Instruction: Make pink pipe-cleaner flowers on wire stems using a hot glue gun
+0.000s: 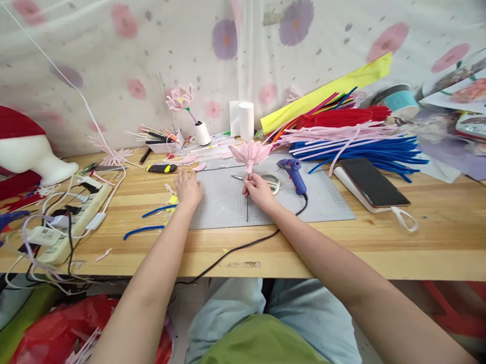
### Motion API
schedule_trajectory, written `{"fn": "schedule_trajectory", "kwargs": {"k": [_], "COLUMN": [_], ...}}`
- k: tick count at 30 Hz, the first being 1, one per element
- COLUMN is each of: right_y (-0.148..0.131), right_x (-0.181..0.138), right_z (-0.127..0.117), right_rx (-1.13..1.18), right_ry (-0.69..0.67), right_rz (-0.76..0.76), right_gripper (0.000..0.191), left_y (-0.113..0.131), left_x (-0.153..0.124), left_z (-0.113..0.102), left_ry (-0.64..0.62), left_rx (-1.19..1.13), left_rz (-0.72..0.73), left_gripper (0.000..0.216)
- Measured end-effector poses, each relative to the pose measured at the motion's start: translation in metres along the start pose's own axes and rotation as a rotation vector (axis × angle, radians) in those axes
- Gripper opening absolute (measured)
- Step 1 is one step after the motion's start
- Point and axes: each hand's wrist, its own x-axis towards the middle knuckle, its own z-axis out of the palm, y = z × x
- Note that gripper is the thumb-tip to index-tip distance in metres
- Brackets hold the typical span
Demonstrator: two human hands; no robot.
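Note:
My right hand (pixel 258 191) is closed on the stem of a pink pipe-cleaner flower (pixel 250 152), holding it upright over the grey cutting mat (pixel 323 199); the dark wire stem hangs below the fingers. My left hand (pixel 187 188) lies on the mat's left edge with its fingers stretched forward toward small pink petal pieces (pixel 187 160); it holds nothing. Scissors (pixel 267 180) lie just behind the right hand. A blue glue gun (pixel 294 173) rests on the mat to the right, its black cord trailing off the table's front edge.
Bundles of blue, pink and red pipe cleaners (pixel 361 141) and a yellow roll lie at the back right, beside a phone (pixel 372 182). A power strip (pixel 74 217) with cables sits left. Blue pipe-cleaner bits (pixel 142 230), a yellow-black knife (pixel 161 168) and a white foam head (pixel 30 156) lie left.

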Motion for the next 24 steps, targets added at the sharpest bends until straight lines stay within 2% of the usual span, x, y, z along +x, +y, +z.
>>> {"fn": "schedule_trajectory", "kwargs": {"k": [2, 5, 7, 9, 11, 14, 17, 20, 24], "right_y": [-0.004, -0.010, -0.012, -0.014, -0.017, -0.020, -0.022, -0.020, -0.020], "right_x": [0.001, 0.000, -0.001, -0.001, -0.001, 0.001, 0.006, 0.010, 0.011], "right_z": [0.005, 0.010, 0.011, 0.011, 0.009, 0.004, 0.001, 0.003, 0.011], "right_rx": [0.049, 0.095, 0.142, 0.194, 0.223, 0.185, 0.112, 0.081, 0.068], "right_ry": [-0.054, -0.166, -0.263, -0.340, -0.392, -0.429, -0.360, -0.275, -0.242], "right_rz": [0.010, 0.002, 0.009, 0.027, 0.067, 0.156, 0.227, 0.248, 0.261], "right_gripper": [0.012, 0.014, 0.015, 0.014, 0.014, 0.021, 0.022, 0.020, 0.019], "left_y": [0.025, 0.063, 0.078, 0.084, 0.084, 0.077, 0.070, 0.067, 0.063], "left_x": [0.000, -0.004, -0.009, -0.012, -0.014, -0.014, -0.012, -0.011, -0.011], "left_z": [0.002, 0.009, 0.013, 0.015, 0.015, 0.016, 0.019, 0.022, 0.024], "left_ry": [-0.083, -0.418, -0.586, -0.655, -0.631, -0.487, -0.368, -0.343, -0.306], "left_rx": [-0.375, -1.065, -1.387, -1.591, -1.693, -1.754, -1.808, -1.826, -1.848], "left_rz": [-0.072, -0.339, -0.387, -0.395, -0.435, -0.558, -0.649, -0.700, -0.751], "left_gripper": [0.034, 0.036, 0.033, 0.027, 0.019, 0.010, 0.009, 0.013, 0.014]}}
